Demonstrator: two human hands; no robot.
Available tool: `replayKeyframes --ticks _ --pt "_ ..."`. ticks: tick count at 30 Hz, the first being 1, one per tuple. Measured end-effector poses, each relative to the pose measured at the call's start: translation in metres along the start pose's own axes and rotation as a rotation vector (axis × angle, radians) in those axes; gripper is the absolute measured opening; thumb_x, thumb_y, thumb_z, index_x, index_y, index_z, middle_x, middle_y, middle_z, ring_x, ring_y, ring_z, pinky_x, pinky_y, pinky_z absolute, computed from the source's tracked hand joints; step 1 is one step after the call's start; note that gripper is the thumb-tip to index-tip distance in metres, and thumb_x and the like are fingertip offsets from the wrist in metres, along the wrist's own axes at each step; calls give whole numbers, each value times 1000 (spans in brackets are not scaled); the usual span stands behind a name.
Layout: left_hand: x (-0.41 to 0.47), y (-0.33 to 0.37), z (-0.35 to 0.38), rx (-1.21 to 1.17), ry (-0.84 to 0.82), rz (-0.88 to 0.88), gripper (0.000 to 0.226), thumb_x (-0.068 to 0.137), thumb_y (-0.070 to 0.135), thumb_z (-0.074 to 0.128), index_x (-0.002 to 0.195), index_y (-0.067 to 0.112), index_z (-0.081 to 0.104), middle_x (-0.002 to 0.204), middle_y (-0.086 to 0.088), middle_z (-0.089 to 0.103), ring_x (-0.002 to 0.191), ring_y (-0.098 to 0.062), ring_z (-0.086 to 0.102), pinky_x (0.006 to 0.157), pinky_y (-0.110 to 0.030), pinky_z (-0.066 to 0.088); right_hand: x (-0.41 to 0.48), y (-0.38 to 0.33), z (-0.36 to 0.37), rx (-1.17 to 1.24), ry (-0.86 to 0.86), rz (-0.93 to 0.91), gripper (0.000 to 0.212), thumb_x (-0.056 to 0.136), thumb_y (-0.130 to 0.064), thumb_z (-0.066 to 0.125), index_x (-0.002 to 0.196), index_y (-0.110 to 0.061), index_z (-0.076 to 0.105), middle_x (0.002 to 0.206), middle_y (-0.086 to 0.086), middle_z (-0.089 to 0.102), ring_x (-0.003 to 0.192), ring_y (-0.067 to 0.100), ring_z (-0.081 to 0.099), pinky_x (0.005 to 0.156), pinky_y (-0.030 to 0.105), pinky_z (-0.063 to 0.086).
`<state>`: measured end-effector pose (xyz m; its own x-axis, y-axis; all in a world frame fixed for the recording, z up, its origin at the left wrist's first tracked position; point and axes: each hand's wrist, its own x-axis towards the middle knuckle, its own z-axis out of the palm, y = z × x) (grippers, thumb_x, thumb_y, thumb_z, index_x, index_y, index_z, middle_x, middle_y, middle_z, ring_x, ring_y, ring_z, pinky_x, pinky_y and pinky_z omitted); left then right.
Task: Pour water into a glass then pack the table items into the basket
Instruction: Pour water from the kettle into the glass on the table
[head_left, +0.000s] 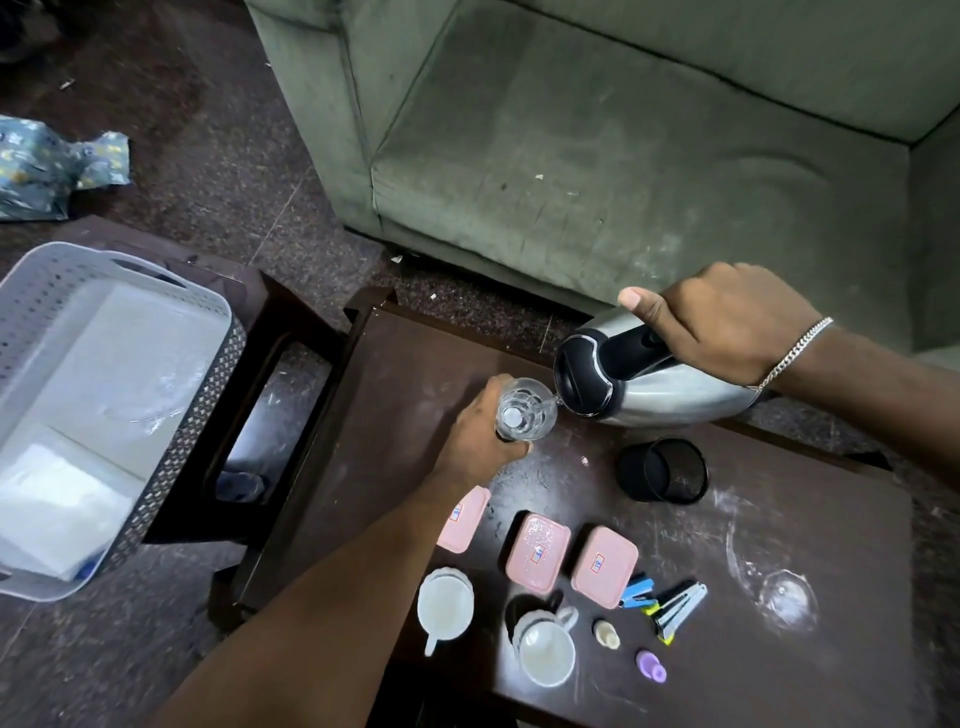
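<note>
My right hand (722, 322) grips the black handle of a steel kettle (670, 395), tipped left so its spout sits over a clear glass (522, 410). A thin stream of water runs into the glass. My left hand (480, 439) wraps the glass from the left, holding it on the dark wooden table (395, 395). Nearer me lie three pink lidded boxes (537, 551), two white mugs (545, 652), a black mesh cup (662, 470), small staplers (675, 605) and another clear glass (779, 592) on its side. The grey basket (197, 410) stands to the left on a lower stool.
A green sofa (623, 156) rises just beyond the table's far edge. The basket holds white sheets and clear plastic. A patterned bag (57, 166) lies on the dark floor at far left. Two small items, beige and purple, sit near the mugs.
</note>
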<state>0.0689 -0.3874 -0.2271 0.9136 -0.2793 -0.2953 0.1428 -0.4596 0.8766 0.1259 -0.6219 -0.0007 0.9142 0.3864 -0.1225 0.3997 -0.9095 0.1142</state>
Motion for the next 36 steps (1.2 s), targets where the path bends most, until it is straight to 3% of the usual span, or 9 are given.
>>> replayKeyframes --ticks 5,17,27,30,36 --pt "1 -1 1 19 9 0 89 62 13 89 132 41 42 115 8 66 104 -14 65 93 -38 56 1 0 -3 -30 -26 0 84 99 -65 9 61 -11 60 62 19 54 69 46 65 59 37 42" --pt "1 -3 2 17 6 0 87 63 13 87 133 39 43 116 5 66 105 -17 66 93 -39 56 0 0 -8 -83 -18 -7 82 100 -64 9 61 -12 59 63 20 58 67 44 65 62 39 49" --pt "1 -2 3 27 9 -4 87 62 15 87 132 41 42 114 7 66 102 -14 66 91 -37 57 0 -5 -18 -115 -72 23 81 99 -65 8 60 -13 57 51 6 31 66 44 65 61 39 49" --pt "1 -2 2 18 9 -2 86 62 16 87 131 41 43 112 10 66 100 -12 65 91 -36 56 0 -6 -19 -92 -46 26 76 100 -65 9 55 -16 46 56 15 44 66 46 65 60 39 49" --pt "1 -1 2 18 -2 -6 85 62 15 86 132 39 43 113 9 66 103 -14 66 92 -37 56 -1 -7 -19 -99 -38 17 80 101 -64 11 63 -12 59 62 14 48 67 46 65 60 39 47"
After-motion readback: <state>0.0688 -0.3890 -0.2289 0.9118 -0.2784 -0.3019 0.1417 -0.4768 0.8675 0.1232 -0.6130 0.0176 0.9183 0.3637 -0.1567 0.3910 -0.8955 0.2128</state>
